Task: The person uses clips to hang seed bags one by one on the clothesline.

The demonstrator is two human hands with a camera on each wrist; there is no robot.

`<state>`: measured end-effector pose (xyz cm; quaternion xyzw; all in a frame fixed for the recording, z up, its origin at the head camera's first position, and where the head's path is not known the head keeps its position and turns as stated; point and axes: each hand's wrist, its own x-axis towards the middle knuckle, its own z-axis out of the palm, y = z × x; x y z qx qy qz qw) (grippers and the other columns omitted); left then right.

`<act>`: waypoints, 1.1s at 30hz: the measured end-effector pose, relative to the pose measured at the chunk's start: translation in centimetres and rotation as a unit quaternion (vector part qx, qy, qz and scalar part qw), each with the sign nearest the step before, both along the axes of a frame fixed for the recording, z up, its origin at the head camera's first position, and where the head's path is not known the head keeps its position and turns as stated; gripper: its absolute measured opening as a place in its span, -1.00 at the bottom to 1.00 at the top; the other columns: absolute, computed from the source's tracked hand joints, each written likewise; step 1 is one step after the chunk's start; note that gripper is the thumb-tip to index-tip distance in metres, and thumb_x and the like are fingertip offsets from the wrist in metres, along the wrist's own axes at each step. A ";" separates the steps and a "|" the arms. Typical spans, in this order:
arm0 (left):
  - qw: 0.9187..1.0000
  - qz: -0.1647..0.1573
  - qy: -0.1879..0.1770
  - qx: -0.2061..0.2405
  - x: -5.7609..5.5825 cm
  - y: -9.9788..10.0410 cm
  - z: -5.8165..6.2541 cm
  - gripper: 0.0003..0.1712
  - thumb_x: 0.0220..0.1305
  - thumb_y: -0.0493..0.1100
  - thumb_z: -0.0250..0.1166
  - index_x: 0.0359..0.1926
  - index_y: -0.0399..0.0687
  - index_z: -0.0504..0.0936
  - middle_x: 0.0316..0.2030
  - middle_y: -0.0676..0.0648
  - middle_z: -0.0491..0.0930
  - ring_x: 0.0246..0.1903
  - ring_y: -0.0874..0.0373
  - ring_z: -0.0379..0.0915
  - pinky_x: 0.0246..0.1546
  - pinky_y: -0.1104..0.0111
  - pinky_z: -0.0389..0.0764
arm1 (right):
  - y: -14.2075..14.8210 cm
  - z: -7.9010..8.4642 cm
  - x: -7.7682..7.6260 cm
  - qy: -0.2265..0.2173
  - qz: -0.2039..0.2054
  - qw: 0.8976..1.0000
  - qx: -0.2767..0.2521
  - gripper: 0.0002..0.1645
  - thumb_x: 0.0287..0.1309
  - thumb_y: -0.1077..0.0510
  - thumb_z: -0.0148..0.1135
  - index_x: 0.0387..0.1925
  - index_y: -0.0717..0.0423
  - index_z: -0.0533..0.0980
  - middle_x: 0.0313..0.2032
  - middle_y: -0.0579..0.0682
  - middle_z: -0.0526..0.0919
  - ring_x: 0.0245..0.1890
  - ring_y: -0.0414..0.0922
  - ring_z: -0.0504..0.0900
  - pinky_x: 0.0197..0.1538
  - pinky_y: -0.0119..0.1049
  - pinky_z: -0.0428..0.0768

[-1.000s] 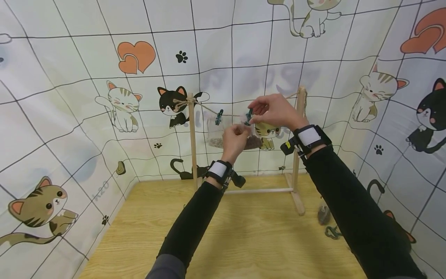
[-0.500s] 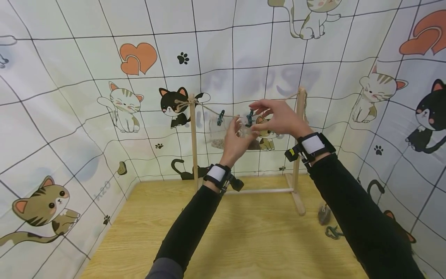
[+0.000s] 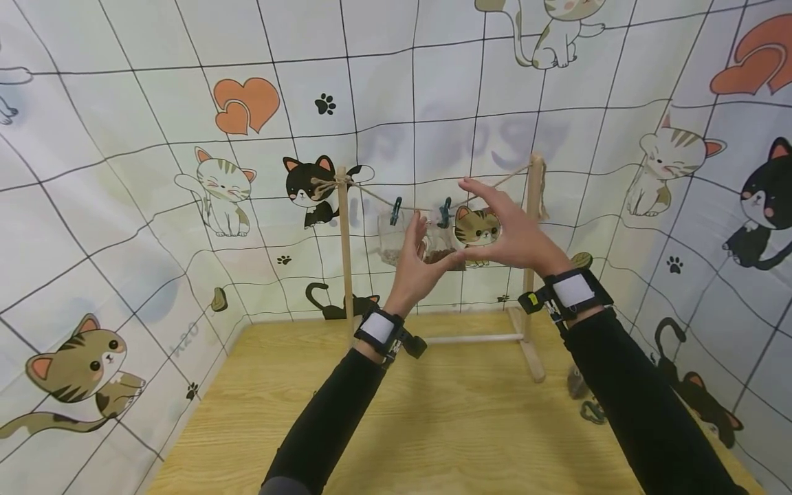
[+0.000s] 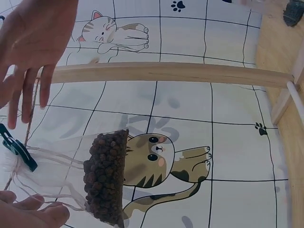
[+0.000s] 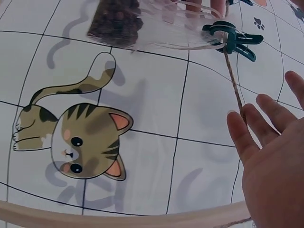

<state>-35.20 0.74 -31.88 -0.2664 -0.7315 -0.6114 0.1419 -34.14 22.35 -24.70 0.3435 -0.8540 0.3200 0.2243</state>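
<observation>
A clear drawstring bag of dark brown pellets [image 4: 105,178] hangs from a twine line [image 5: 232,83], held by a green clothespin [image 3: 445,213]. My left hand [image 3: 416,271] lies beside the bag with fingers extended; in the left wrist view its fingertips are near the white strings, and contact is unclear. My right hand [image 3: 516,230] is spread to the right of the clothespin, thumb and fingers apart, holding nothing. To the left, a second clothespin [image 3: 395,211] holds another clear bag [image 3: 388,237] with pale contents, partly hidden by my left hand.
Two wooden posts [image 3: 344,254] carry the line, joined low down by a white crossbar [image 3: 473,339] above the wood-grain table [image 3: 421,426]. By my right forearm lie a dark filled bag [image 3: 577,383] and green clothespins [image 3: 592,412]. Cat-print cloth [image 3: 377,89] surrounds the table.
My right hand has let go of the right clothespin and moved right and slightly down, spreading its fingers. My left fingers have straightened away from their pinch at the bag's top. The clothespin stays on the line.
</observation>
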 end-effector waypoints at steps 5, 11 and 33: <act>1.000 -0.021 0.011 0.016 1.0 -0.8 -1.1 0.27 0.21 0.03 0.52 0.65 0.30 -0.20 0.64 0.03 -0.02 0.62 0.07 -0.04 0.61 0.21 0.13 | 1.0 -1.7 1.0 -0.002 -0.011 1.000 -0.019 0.39 -0.13 -0.02 0.71 0.61 -0.42 0.02 0.64 -0.24 -0.05 0.61 0.06 0.07 0.46 0.35 0.27; 0.998 -0.042 0.028 0.038 2.2 -1.8 -2.6 0.25 0.19 0.10 0.54 0.65 0.28 -0.14 0.62 0.02 0.04 0.60 0.04 0.02 0.60 0.20 0.17 | 2.6 -3.6 2.1 -0.022 -0.042 0.998 -0.035 0.38 -0.12 0.00 0.71 0.60 -0.47 0.01 0.64 -0.30 -0.07 0.57 0.12 0.15 0.43 0.33 0.30; 0.993 -0.055 0.068 0.084 5.9 -7.8 -8.7 0.20 0.22 -0.08 0.53 0.66 0.10 -0.09 0.60 0.00 0.11 0.58 -0.10 0.06 0.56 0.07 0.22 | 8.9 -12.1 7.3 -0.137 -0.161 0.971 -0.116 0.43 -0.02 0.02 0.65 0.58 -0.65 -0.17 0.65 -0.30 -0.19 0.53 0.41 0.04 0.24 0.63 0.15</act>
